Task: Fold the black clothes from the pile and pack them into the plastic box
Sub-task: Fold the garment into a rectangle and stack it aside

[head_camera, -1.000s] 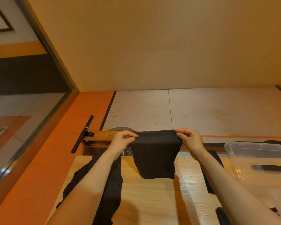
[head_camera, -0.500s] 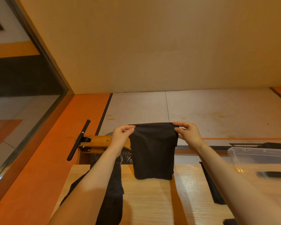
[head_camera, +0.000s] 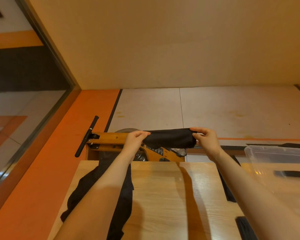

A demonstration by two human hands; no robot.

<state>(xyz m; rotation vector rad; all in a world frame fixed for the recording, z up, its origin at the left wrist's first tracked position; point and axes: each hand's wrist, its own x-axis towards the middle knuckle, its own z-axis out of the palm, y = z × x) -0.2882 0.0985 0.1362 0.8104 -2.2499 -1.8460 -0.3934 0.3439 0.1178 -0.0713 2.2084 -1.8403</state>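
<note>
A small black garment [head_camera: 170, 138] is stretched in the air beyond the far edge of the wooden table [head_camera: 164, 196]. My left hand [head_camera: 134, 141] pinches its left end and my right hand [head_camera: 205, 140] pinches its right end. The cloth now looks short, bunched into a flat band. A pile of black clothes [head_camera: 100, 193] lies on the table's left side, partly under my left forearm. The clear plastic box [head_camera: 277, 163] stands at the right, with something dark inside it.
Past the table stands a wooden machine [head_camera: 111, 138] with a black handle bar [head_camera: 87, 135]. A black strip [head_camera: 227, 184] lies by my right forearm and another black piece [head_camera: 244, 227] at the lower right. Orange and white floor lies beyond.
The garment hung down long from both hands before; now its lower part has swung up and it shows only as a short band between my hands.
</note>
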